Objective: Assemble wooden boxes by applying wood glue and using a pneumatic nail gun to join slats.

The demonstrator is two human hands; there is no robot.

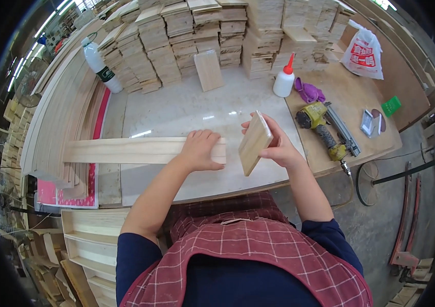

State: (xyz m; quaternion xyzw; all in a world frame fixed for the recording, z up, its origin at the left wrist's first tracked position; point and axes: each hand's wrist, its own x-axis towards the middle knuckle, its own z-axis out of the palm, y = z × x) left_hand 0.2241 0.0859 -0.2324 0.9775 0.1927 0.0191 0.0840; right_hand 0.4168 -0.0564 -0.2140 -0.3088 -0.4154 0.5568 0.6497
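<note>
Two hands: left hand (200, 149) flat, pressing long plank (135, 150); right hand (278, 145) clamped on small board (255, 143).
Risk: board, tilted above tabletop (176, 110), may slip from a loose pinch.

1. Bright, even light comes from ceiling strip lamps (49, 20) at upper left.
2. Small glare patches shine on the pale tabletop (176, 110).
3. Shadows are soft and faint.
4. Fisheye bends straight edges; black corners frame the picture.
5. The centre is sharp, the rim slightly blurred.
</note>
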